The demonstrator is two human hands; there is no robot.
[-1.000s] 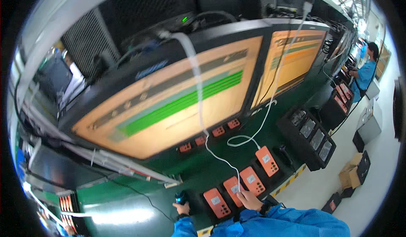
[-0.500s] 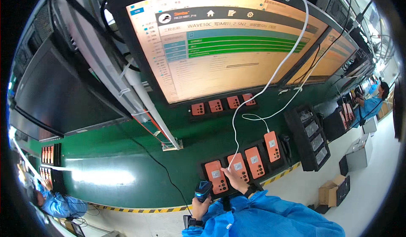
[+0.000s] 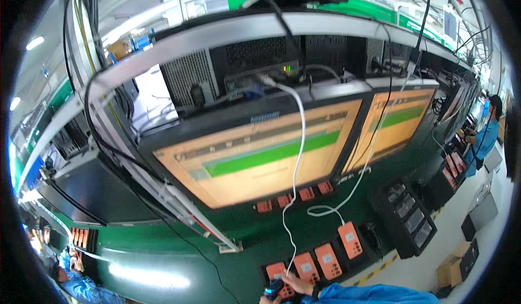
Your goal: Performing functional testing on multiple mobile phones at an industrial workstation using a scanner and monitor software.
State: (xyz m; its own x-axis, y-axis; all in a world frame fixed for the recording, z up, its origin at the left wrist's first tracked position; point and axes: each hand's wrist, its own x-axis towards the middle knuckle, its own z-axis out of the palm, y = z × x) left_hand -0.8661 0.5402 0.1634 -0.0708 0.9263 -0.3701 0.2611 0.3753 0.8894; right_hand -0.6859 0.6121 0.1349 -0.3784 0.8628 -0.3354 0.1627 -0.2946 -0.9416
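Near the lower edge, my left hand point(image 3: 270, 299) is wrapped round a black and blue handheld scanner point(image 3: 273, 289), mostly cut off by the picture's edge. Beside it, my right hand point(image 3: 298, 285) reaches over the leftmost orange phone point(image 3: 275, 270), its fingers closed at the end of a white cable point(image 3: 293, 211). The plug itself is hidden. Further orange phones point(image 3: 306, 268) lie in a row in a black tray point(image 3: 355, 265), backs up with pale labels. A second white cable point(image 3: 339, 210) runs into the top of the rightmost phone point(image 3: 350, 240).
Two lit monitors point(image 3: 260, 157) stand behind, with smaller orange phones point(image 3: 307, 194) below them. At right lies a black tray point(image 3: 402, 217) with dark pieces. A metal post point(image 3: 214, 233) rises from the green table point(image 3: 163, 249). Co-workers in blue point(image 3: 84, 287) are at both sides.
My view has tilted upward, so the table and my hands sit lower in the picture. The scanner is now closer to my right hand, over the leftmost phone's lower part.
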